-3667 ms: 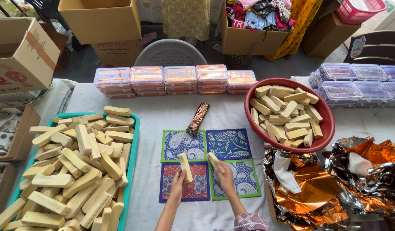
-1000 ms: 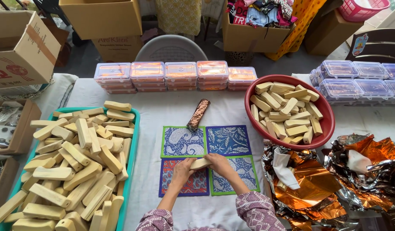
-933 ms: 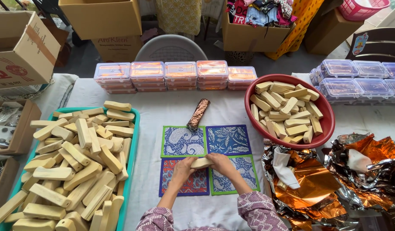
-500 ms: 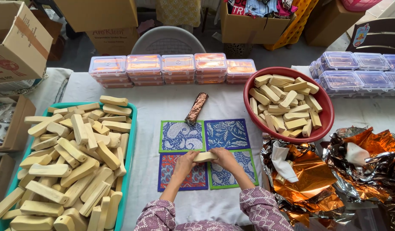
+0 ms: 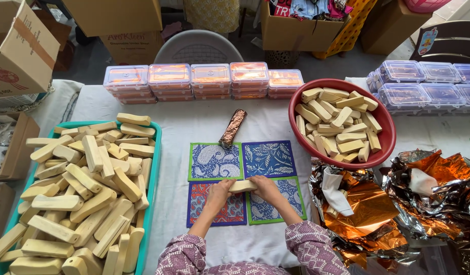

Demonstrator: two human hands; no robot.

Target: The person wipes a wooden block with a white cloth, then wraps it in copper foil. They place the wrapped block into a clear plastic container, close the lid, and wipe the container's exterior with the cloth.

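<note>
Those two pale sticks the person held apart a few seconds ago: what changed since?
Both hands brought them together; they now grip one pale bar level between them, over the patterned mats. The foil-wrapped stick, teal tray and red bowl stayed put.

A pale cream, oblong wooden block [image 5: 242,186] is held level, lengthwise across. It is positioned above the printed cloth mats [image 5: 242,181].
</note>
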